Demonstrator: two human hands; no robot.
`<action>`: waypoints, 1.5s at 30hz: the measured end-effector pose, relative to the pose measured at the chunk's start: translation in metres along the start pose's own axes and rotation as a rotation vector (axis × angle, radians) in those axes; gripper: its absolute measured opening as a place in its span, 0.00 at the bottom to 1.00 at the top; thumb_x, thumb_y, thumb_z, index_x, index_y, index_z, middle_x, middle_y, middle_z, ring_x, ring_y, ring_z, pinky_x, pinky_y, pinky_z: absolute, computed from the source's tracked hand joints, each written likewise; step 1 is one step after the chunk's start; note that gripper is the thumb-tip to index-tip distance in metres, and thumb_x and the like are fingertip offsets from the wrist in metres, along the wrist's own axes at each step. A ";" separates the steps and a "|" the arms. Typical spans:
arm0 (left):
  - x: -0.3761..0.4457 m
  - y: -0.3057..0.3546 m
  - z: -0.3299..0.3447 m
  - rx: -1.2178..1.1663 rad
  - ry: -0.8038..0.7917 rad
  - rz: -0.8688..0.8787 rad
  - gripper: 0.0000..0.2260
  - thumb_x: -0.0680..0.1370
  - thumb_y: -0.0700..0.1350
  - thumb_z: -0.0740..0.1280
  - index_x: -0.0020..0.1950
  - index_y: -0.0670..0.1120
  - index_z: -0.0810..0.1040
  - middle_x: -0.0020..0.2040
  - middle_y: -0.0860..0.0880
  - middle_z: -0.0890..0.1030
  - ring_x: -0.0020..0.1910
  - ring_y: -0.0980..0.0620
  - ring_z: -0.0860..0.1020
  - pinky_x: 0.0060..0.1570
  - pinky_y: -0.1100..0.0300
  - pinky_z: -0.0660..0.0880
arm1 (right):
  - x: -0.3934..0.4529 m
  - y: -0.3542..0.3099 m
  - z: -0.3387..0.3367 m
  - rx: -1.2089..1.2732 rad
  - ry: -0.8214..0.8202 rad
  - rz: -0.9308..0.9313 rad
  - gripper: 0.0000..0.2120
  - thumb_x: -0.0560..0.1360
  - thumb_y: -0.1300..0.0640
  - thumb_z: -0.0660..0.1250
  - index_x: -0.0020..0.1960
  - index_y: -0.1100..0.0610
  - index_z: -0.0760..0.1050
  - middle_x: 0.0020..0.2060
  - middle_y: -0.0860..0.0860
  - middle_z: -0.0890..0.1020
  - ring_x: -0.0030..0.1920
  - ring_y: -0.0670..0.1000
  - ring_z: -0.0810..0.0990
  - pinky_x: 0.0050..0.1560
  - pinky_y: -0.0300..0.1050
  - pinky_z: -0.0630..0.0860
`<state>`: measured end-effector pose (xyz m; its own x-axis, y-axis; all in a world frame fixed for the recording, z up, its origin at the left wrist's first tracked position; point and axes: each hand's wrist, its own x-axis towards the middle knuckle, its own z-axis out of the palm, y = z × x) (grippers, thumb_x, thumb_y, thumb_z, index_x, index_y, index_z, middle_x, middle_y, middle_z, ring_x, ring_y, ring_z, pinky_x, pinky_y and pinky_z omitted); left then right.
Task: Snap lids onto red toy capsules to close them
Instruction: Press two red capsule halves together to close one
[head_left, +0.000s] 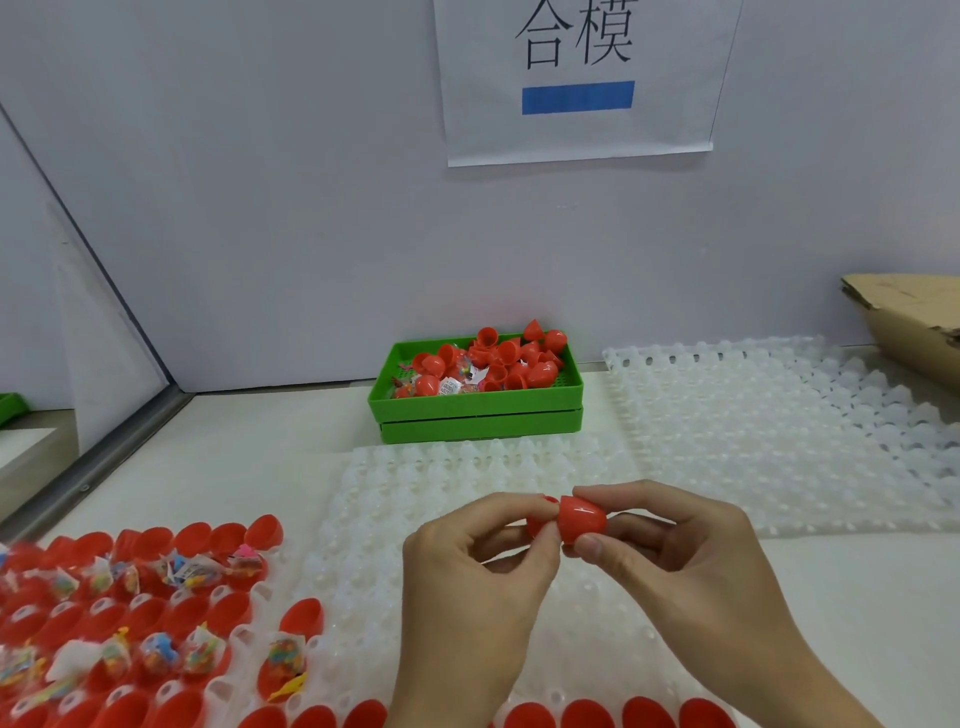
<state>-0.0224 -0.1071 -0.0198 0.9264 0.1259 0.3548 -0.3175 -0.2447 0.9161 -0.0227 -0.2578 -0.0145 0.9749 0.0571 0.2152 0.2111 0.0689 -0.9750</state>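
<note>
My right hand (670, 545) pinches a red capsule lid (581, 518) between thumb and fingers above the white tray. My left hand (467, 561) grips the other red capsule half (537, 522), mostly hidden behind its fingers. The two halves touch at their rims; whether they are snapped together I cannot tell. On the white holder tray (415, 519), several open red capsule halves (156, 613) sit at the left, some holding small bagged toys (283, 657).
A green bin (478, 400) of loose red capsule halves and toy bags stands at the back by the wall. More white holder trays (753, 431) lie at the right. A cardboard box (914, 317) sits at far right. A row of red halves (571, 714) lines the front edge.
</note>
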 end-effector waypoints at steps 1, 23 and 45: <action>0.001 0.001 0.000 -0.025 0.003 -0.023 0.18 0.71 0.33 0.76 0.41 0.59 0.84 0.39 0.57 0.86 0.39 0.58 0.85 0.37 0.71 0.78 | 0.000 0.000 0.000 -0.001 -0.003 0.002 0.15 0.67 0.69 0.75 0.47 0.51 0.85 0.37 0.58 0.86 0.42 0.56 0.87 0.49 0.44 0.82; 0.007 0.003 -0.012 -0.138 -0.226 -0.011 0.16 0.64 0.45 0.76 0.50 0.58 0.86 0.45 0.53 0.86 0.42 0.53 0.83 0.45 0.66 0.78 | 0.001 -0.010 -0.006 -0.087 -0.007 -0.064 0.13 0.67 0.71 0.74 0.42 0.53 0.86 0.37 0.54 0.87 0.33 0.49 0.84 0.34 0.36 0.78; 0.005 -0.004 -0.006 -0.138 -0.164 0.044 0.17 0.64 0.39 0.77 0.49 0.58 0.86 0.44 0.53 0.85 0.45 0.51 0.84 0.46 0.63 0.81 | 0.000 -0.013 -0.002 -0.053 0.046 -0.034 0.24 0.66 0.75 0.73 0.35 0.44 0.86 0.34 0.52 0.87 0.30 0.51 0.85 0.33 0.34 0.79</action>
<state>-0.0175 -0.0994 -0.0203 0.9282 -0.0432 0.3697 -0.3722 -0.1116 0.9214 -0.0255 -0.2612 -0.0022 0.9690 0.0093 0.2467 0.2465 0.0169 -0.9690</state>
